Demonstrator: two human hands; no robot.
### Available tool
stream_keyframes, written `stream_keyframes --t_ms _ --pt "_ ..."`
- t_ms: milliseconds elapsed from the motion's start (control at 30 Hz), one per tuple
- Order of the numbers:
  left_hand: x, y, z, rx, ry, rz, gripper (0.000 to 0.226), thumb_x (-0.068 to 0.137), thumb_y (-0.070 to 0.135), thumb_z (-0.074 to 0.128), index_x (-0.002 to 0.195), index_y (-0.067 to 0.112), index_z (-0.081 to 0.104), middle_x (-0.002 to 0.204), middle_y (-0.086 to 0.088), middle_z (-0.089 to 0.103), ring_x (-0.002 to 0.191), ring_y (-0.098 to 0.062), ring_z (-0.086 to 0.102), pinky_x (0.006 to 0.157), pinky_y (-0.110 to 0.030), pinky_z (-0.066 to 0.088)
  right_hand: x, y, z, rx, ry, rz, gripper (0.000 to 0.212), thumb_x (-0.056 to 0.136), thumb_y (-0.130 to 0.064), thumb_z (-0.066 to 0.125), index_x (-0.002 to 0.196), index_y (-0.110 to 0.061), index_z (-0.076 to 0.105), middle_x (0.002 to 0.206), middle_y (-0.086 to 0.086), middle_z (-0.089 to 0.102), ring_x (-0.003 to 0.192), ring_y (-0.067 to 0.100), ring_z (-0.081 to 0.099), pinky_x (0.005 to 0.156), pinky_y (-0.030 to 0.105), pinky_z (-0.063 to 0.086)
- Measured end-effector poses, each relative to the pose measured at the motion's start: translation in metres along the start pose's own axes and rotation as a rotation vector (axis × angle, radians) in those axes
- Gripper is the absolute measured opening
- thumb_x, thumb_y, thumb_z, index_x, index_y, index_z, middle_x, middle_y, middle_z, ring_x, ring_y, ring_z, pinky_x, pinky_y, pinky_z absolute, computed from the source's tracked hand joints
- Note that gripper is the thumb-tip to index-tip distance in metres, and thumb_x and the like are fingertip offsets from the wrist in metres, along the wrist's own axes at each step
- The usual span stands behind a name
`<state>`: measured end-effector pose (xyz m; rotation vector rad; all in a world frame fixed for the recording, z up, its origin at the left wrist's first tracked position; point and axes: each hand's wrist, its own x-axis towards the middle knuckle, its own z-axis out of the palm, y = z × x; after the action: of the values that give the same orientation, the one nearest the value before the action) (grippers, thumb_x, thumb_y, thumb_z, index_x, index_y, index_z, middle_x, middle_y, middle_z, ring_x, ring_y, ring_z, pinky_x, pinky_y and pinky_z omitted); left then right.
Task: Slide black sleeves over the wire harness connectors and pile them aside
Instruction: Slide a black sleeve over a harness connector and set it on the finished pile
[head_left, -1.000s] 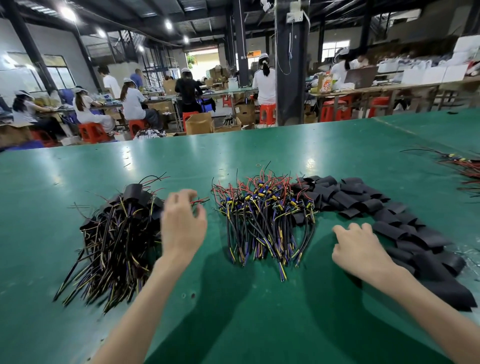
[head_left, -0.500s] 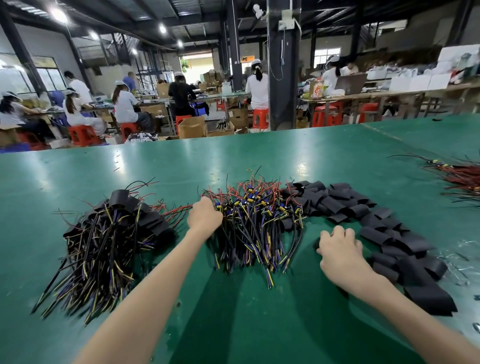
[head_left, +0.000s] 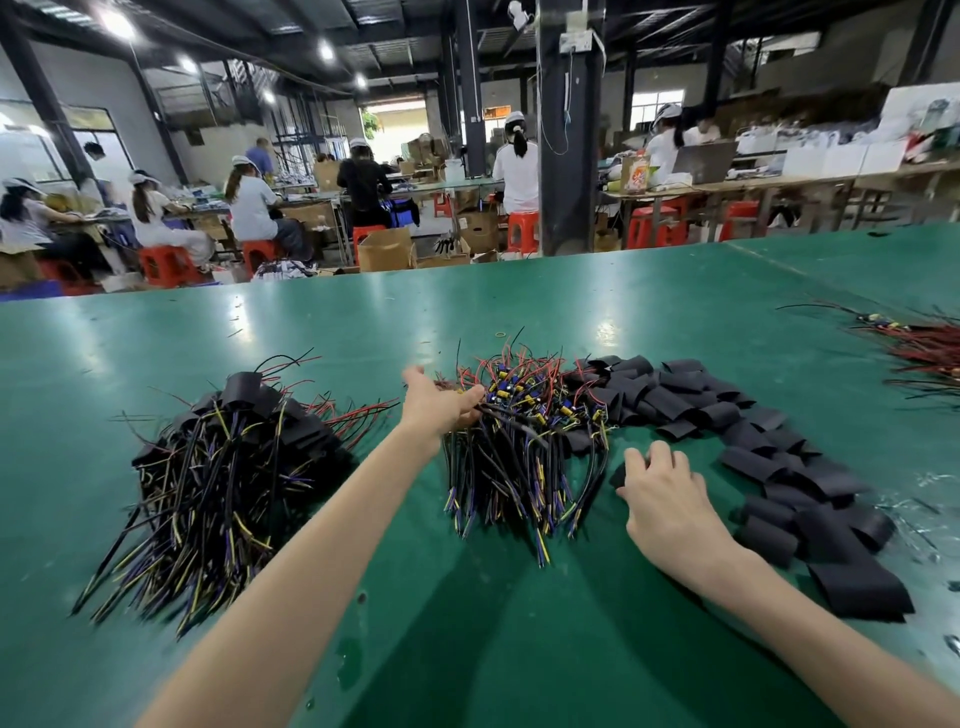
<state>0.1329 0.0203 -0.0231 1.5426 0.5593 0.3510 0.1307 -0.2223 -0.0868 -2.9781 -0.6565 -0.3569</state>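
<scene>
Left hand (head_left: 439, 402) reaching further than half second ago, now gripping into top of middle harness pile (head_left: 519, 467), fingers (head_left: 467, 402) curling round wires near connectors. Right hand (head_left: 670, 493) shifting toward pile's right edge, fingers bending over black sleeve (head_left: 617, 475), seemingly pinching it; grip mostly hidden under hand. Loose sleeves (head_left: 779, 457) lying in curved row right of pile. Sleeved pile (head_left: 223, 467) sitting at left, apart from both hands. All resting on green worktop (head_left: 363, 322). Further wire bundle (head_left: 919, 348) lying near worktop's far right edge.
</scene>
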Motion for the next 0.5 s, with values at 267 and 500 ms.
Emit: stream_keyframes --t_ms 267,500 --pt "0.000 -0.003 -0.012 -0.383 -0.051 -0.331 0.048 0.089 -0.020 0.042 0.135 -0.011 0.034 0.091 -0.025 0.054 0.071 -0.022 0.057 0.045 -0.025 0.055 0.001 0.000 0.001 0.017 0.012 -0.010 0.024 0.093 -0.018 0.048 0.115 -0.013 0.040 0.114 0.007 0.039 0.105 0.025 0.042 0.086 0.033 0.039" --pt "-0.020 0.034 -0.012 -0.168 -0.053 -0.036 0.042 0.079 -0.028 0.038 0.110 -0.004 0.054 0.093 -0.015 0.056 0.078 -0.021 0.061 0.059 -0.024 0.046 -0.001 -0.001 -0.004 0.085 0.073 -0.044 0.028 0.099 -0.028 0.041 0.122 -0.012 0.041 0.113 0.006 0.043 0.103 0.022 0.045 0.084 0.030 0.042"
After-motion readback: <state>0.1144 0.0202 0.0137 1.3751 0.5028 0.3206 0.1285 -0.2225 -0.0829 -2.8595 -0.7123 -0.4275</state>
